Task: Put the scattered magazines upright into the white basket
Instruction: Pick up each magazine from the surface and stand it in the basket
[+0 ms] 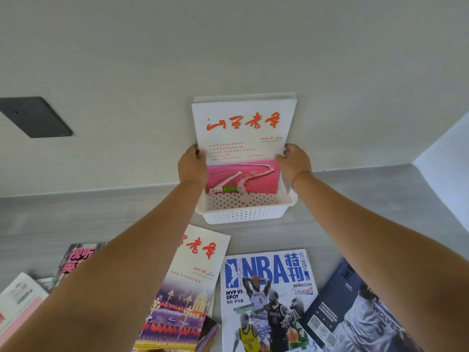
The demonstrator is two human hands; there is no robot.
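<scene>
A white magazine with red characters and a pink photo (243, 138) stands upright in the white perforated basket (243, 214), against the wall, with other magazines behind it. My left hand (193, 166) grips its left edge and my right hand (294, 162) grips its right edge. Its lower edge sits inside the basket. On the grey counter nearer me lie a similar white magazine dated 2025 10 (187, 288), an NBA magazine (269, 301) and a dark blue magazine (360, 313).
More magazines lie at the lower left: a dark one with pink characters (76, 260) and a white-and-pink one (17, 301). A dark wall plate (35, 116) sits on the wall at left. A side wall (446, 168) closes the counter at right.
</scene>
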